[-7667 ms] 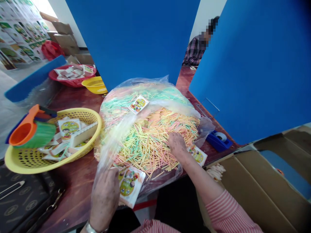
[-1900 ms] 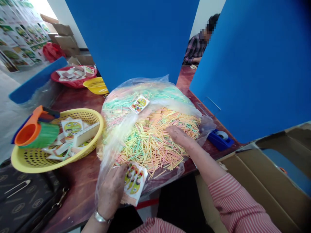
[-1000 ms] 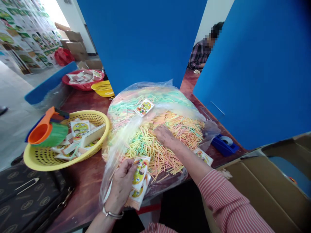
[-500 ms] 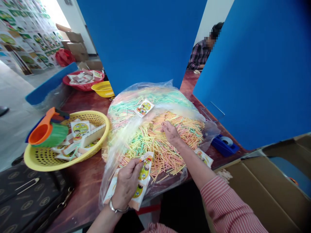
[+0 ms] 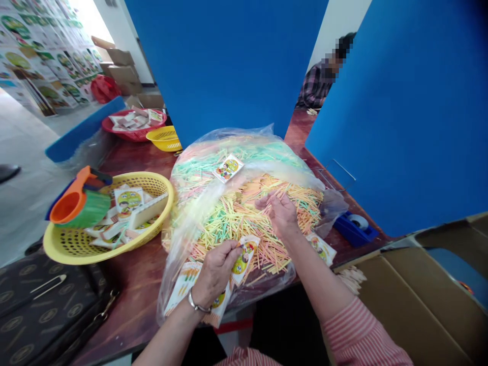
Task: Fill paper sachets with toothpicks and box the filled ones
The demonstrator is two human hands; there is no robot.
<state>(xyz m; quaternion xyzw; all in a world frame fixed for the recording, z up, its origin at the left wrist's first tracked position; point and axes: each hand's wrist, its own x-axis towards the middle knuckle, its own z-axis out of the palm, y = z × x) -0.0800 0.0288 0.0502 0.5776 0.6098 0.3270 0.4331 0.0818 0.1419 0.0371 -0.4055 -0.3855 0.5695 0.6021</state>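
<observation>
Step in hand looks like gathering sticks, packet at the ready; left hand (image 5: 213,272) pinches printed packet (image 5: 246,256) by its edge, in front of the pile; more packets (image 5: 185,284) lie beneath that wrist; right hand (image 5: 284,216), apart from the left, is curled at the colored sticks (image 5: 238,221) in the open plastic bag (image 5: 186,226); some seem between its fingers, firmness of grip can't be told; moving them would call for light, even pressure, sticks kept aligned.

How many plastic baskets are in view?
3: a large pale-yellow oval basket at left, a round red basket behind it, and a small bright-yellow basket beside the red one. More may be hidden.
</observation>
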